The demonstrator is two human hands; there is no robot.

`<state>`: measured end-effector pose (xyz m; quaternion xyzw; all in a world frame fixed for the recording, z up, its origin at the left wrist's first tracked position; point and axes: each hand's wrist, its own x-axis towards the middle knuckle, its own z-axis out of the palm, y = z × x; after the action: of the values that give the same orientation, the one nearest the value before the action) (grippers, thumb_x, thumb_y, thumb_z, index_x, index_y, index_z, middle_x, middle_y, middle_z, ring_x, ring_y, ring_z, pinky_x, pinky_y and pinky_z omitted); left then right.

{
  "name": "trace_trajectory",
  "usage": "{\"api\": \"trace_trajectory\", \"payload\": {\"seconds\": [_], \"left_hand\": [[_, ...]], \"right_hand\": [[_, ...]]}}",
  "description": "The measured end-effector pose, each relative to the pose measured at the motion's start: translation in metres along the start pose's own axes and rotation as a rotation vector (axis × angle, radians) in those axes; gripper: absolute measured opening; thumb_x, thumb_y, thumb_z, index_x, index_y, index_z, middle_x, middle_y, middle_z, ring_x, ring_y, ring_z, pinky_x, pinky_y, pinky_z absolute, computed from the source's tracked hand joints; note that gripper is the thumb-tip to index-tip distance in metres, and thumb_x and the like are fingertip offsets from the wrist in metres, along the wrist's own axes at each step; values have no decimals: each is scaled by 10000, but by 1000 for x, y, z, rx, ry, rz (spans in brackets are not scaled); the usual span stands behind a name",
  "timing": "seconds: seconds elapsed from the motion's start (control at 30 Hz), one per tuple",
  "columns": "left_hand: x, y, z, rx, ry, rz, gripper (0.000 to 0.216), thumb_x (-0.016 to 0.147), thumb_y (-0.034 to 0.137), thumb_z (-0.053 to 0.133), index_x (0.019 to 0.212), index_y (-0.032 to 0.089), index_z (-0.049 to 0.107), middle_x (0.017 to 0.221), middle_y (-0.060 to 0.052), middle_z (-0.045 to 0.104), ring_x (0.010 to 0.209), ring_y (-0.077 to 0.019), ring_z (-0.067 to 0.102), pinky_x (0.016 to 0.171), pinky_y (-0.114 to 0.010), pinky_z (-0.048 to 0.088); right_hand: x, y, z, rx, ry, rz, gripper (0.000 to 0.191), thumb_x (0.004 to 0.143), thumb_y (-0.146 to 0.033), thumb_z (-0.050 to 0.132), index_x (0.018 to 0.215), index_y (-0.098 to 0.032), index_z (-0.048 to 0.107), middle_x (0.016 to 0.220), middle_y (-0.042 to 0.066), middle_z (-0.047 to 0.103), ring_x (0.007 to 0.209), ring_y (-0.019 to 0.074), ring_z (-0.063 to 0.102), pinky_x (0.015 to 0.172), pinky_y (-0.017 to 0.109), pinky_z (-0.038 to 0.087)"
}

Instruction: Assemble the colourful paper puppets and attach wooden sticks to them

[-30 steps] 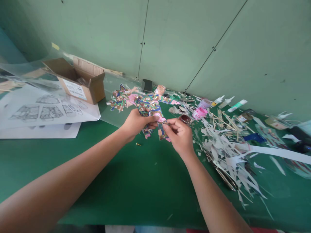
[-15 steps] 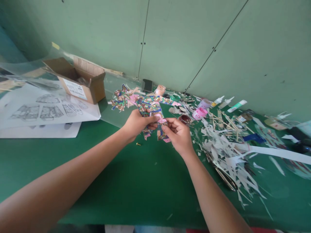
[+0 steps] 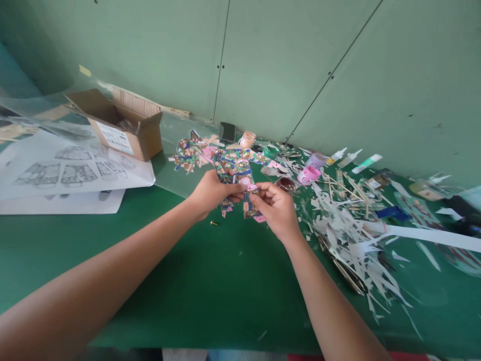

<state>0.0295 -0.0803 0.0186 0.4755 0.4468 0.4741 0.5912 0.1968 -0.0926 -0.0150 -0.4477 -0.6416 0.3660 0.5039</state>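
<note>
A jointed cut-out figure (image 3: 232, 159), painted in brown, green, blue and pink patches, is held above the green table (image 3: 210, 281). Its head points left, and one arm stretches to the right. My left hand (image 3: 213, 191) is closed on its leg, the thumb pressing close to a pink joint. Beside it, my right hand (image 3: 275, 208) pinches the lower leg piece between thumb and fingers. The fingertips hide part of the joint. A small brass fastener (image 3: 214, 223) lies on the table just below my left hand.
An open cardboard box (image 3: 124, 128) stands on the left by printed pattern sheets (image 3: 75, 173). Behind the figure are paint jars, including a pink jar (image 3: 308, 175). To the right lie glue bottles (image 3: 348, 158), wooden sticks, scissors (image 3: 347, 273) and a heap of paper scraps (image 3: 361, 255).
Both hands keep their grip at nearly the same spot. The figure has tilted slightly, and its outstretched arm sits a little lower.
</note>
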Motion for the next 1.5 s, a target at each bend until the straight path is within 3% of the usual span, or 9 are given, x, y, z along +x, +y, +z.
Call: {"api": "trace_trajectory", "payload": {"seconds": [0.23,0.43,0.53,0.67,0.77,0.9,1.03,1.27,1.5], "left_hand": [[1,-4,1,24,23,48,166,598,117,798,684,90,659,625,-27,675,533,-107,629,572,-241,558],[5,2,-3,-104,155,109,180,584,143,795,685,92,656,654,-39,680,570,-133,644,597,-277,579],[8,10,-9,-206,230,163,229,552,143,810,677,105,623,628,-17,650,560,-125,624,590,-279,576],[8,15,-13,-251,249,182,292,528,148,826,660,131,566,592,7,607,548,-115,599,602,-288,576],[7,14,-12,-252,235,181,267,555,144,803,663,133,560,603,-1,612,556,-120,605,603,-291,574],[9,10,-12,-217,234,179,225,568,146,792,649,117,584,611,-20,621,552,-131,617,596,-292,573],[14,4,-18,-68,300,219,226,558,187,804,669,120,619,651,-37,657,578,-157,640,597,-304,580],[15,-9,-17,212,244,165,184,563,223,784,617,143,627,588,-21,650,574,-167,638,557,-277,550],[12,-15,-9,245,166,127,137,583,199,751,617,152,627,570,-11,648,535,-155,624,550,-277,543]], "right_hand": [[1,-3,0,-19,3,-22,288,731,-359,690,953,-200,599,571,-72,516,491,101,477,474,222,373],[-4,3,5,-153,176,22,219,908,-348,438,822,-214,588,544,-38,522,429,121,464,428,242,351],[-13,3,19,-385,-63,-72,122,856,-235,552,894,-205,663,701,5,632,542,131,544,533,252,433],[-25,-5,42,-539,-384,-281,213,867,-233,620,1060,-200,703,905,61,666,801,179,628,737,291,507],[-28,-9,48,-652,-440,-338,146,886,-196,605,971,-181,722,910,78,670,921,207,629,827,318,504],[-26,-11,42,-610,-465,-322,132,883,-140,574,854,-176,698,855,61,687,822,175,638,775,293,510],[-23,-14,30,-319,-362,-269,91,829,-171,600,793,-196,680,753,9,696,622,118,613,611,234,505],[-10,-11,7,-53,20,-123,99,764,-303,680,739,-211,651,798,28,708,612,140,635,546,276,557],[0,-4,-2,21,114,-54,159,729,-307,709,860,-216,713,830,21,676,630,151,662,595,314,596]]}}
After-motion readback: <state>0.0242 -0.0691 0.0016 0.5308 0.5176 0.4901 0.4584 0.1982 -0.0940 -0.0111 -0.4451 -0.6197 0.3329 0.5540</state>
